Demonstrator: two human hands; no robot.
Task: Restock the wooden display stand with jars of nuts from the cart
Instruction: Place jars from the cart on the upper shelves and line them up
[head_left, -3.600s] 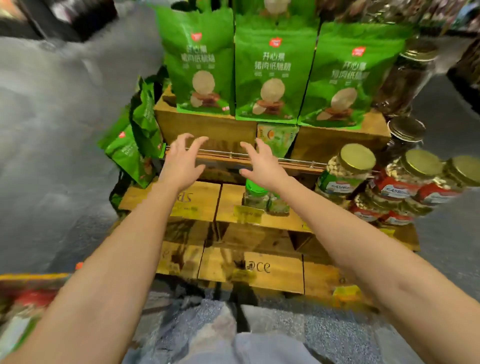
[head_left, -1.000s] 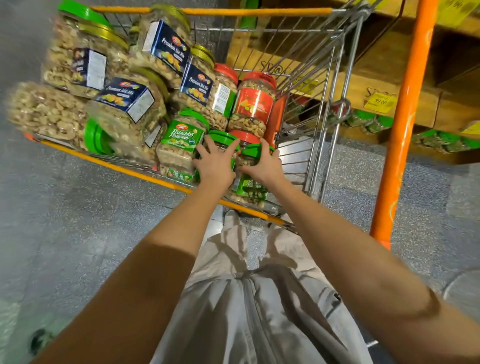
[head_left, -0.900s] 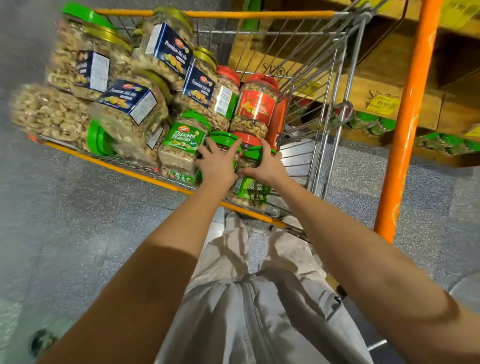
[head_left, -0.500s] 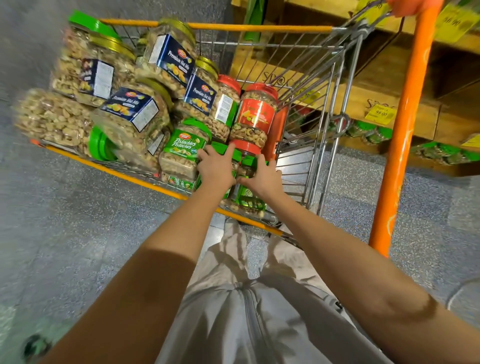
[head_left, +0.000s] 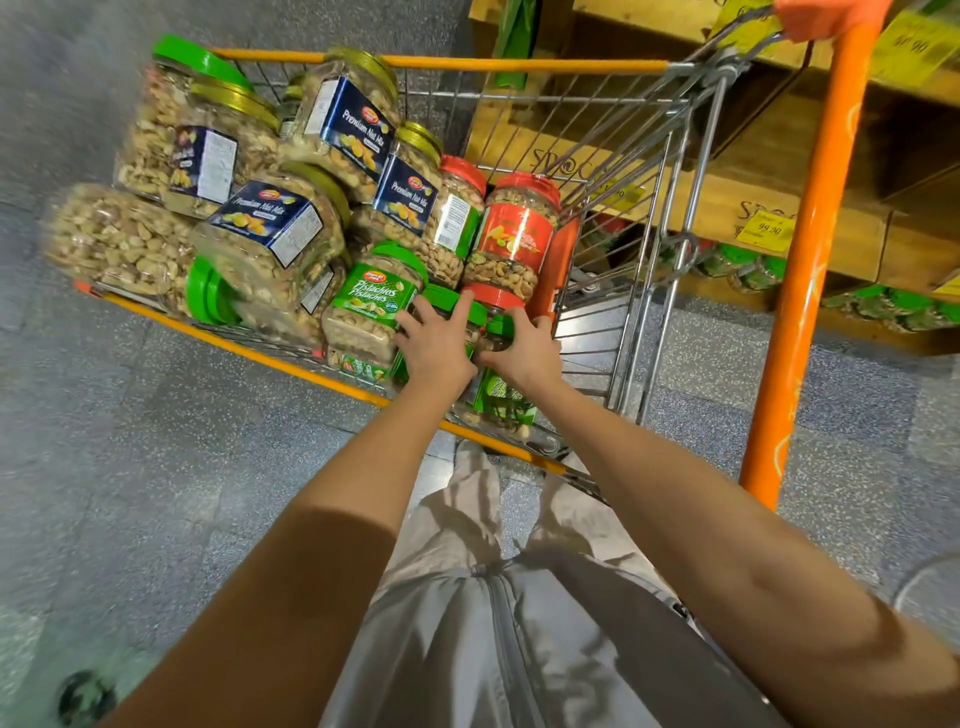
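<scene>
And the turn is complete: seconds ago both hands were spread at the wooden display stand, now they're down in the cart, centre of the frame, and in the last half second they've settled closer onto two green lids. So a fresh pick-up looks to be under way, with nothing shelved on this trip yet. On the right hand the grip is clenched, fingers curled over the lid of a pistachio jar at the cart's lower-right corner. The left hand has fingers spread across the lid of the green-lidded jar just beside it. Grasped or merely resting, I can't tell. The pistachio jar stands on end, long axis running up and down the frame, lid towards the top, label facing us. The mixed-nut jars lie tumbled at upper left, so a straight lift should clear them
</scene>
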